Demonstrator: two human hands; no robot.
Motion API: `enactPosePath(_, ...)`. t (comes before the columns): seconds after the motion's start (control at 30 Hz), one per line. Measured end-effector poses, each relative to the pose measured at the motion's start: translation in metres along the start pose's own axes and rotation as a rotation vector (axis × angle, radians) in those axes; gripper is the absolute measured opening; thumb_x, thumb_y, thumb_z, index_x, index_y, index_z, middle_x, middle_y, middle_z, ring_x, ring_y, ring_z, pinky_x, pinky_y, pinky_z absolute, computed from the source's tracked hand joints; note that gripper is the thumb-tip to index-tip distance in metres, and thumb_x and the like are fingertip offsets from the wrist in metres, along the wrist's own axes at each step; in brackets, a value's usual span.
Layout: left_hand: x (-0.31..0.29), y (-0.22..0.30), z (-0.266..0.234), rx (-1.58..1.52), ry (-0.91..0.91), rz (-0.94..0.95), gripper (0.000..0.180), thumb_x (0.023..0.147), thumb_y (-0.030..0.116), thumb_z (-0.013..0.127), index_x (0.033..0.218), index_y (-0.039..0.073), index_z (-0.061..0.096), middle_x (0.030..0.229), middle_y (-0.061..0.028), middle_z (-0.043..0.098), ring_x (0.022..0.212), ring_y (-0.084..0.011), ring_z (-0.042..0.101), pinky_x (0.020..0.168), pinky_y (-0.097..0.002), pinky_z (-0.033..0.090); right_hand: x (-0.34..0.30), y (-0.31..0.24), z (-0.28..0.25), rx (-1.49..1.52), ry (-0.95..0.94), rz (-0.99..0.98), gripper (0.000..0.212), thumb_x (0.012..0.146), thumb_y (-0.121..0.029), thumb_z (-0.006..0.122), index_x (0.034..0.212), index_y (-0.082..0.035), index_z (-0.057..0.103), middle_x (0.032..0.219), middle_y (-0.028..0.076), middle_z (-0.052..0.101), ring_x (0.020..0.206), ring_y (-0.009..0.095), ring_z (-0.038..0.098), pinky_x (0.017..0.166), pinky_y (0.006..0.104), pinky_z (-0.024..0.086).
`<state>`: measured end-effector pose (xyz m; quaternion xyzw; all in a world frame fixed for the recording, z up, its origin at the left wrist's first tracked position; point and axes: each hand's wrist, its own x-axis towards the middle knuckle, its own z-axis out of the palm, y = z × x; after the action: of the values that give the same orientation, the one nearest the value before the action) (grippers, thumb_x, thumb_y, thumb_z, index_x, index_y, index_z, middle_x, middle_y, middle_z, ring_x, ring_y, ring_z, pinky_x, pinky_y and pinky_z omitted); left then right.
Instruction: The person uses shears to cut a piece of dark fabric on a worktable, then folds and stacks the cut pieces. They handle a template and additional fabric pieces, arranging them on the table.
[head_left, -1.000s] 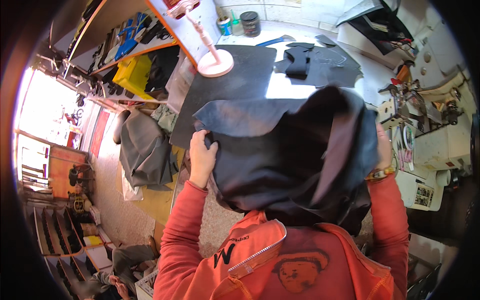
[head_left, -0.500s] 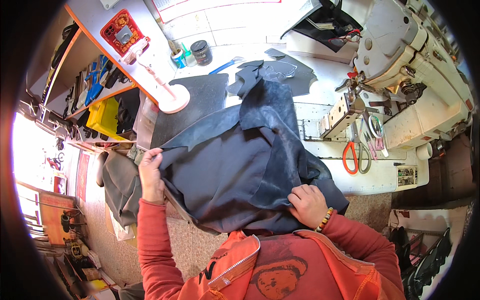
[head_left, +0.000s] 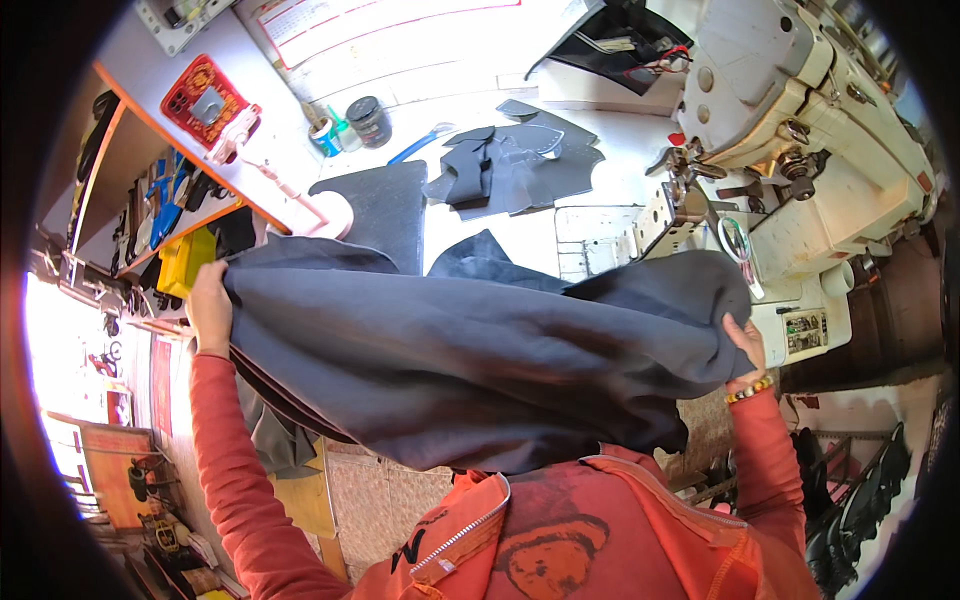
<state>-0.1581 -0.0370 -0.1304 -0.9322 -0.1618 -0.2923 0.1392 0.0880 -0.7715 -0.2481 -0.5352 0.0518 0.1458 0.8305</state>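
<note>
A large dark grey sheet of leather or cloth (head_left: 480, 340) stretches between my hands, sagging in folds toward my lap. My left hand (head_left: 210, 310) grips its left edge beside the shelf unit. At the right end, my right hand (head_left: 743, 345) holds another edge, with a beaded bracelet on that wrist. The sheet covers the table's front part. Beyond it lie several cut dark pieces (head_left: 520, 160) with a clear template on top. A black cutting mat (head_left: 385, 210) lies partly under the sheet's far left side.
A sewing machine (head_left: 800, 130) fills the right of the table. At the back left are a phone (head_left: 203, 103) on a pink stand, a dark jar (head_left: 369, 122) and a blue tool (head_left: 418, 142). Shelves (head_left: 150, 160) of shoes rise at the left. A compartmented box (head_left: 806, 332) lies at the right edge.
My hands have spread apart, the left going left and the right going right and up. The sheet, bunched before, is now stretched wide, its smoother side showing, and it hides the scissors.
</note>
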Motion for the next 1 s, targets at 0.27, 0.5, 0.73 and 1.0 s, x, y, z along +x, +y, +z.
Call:
enactPosePath(0.27,-0.035,0.07,0.017,0.182,-0.374,0.005,0.03,0.077,0.006,0.065,0.107,0.003,0.063,0.118,-0.011,0.059,0.111,-0.0321,0.054,0.088,-0.0416,0.051,-0.029,-0.005,0.032,-0.292,-0.069,-0.126,0.031,0.098,-0.015,0.057,0.122,0.004,0.06,0.114,0.007,0.066,0.099,0.014,0.062,0.09,0.0296,0.049)
enactPosePath(0.5,0.026,0.241,0.029,-0.522,-0.337,0.267,0.046,0.075,0.005,0.07,0.12,0.005,0.059,0.126,-0.0174,0.057,0.116,-0.0342,0.055,0.098,-0.041,0.046,-0.033,-0.017,0.152,-0.608,-0.539,-0.29,0.05,0.099,-0.03,0.057,0.136,0.003,0.049,0.132,0.015,0.056,0.122,0.021,0.052,0.105,0.0347,0.039)
enactPosePath(0.73,0.034,0.308,0.078,-0.474,-0.494,0.647,0.054,0.069,0.018,0.079,0.12,0.015,0.06,0.14,-0.0166,0.046,0.131,-0.0368,0.041,0.106,-0.0486,0.036,-0.1,0.035,0.075,-1.286,-0.185,-0.438,0.116,0.065,-0.048,0.083,0.147,0.007,0.023,0.151,0.028,0.027,0.14,0.042,0.028,0.115,0.0476,0.023)
enactPosePath(1.0,0.03,0.309,0.043,-0.915,-0.613,0.173,0.014,0.08,0.007,0.06,0.085,0.0,0.049,0.069,-0.0152,0.051,0.063,-0.0315,0.049,0.059,-0.036,0.043,-0.127,0.103,0.035,-0.864,-0.061,0.101,0.066,0.08,-0.017,0.074,0.136,0.003,0.045,0.116,0.014,0.065,0.107,0.028,0.061,0.095,0.0364,0.046)
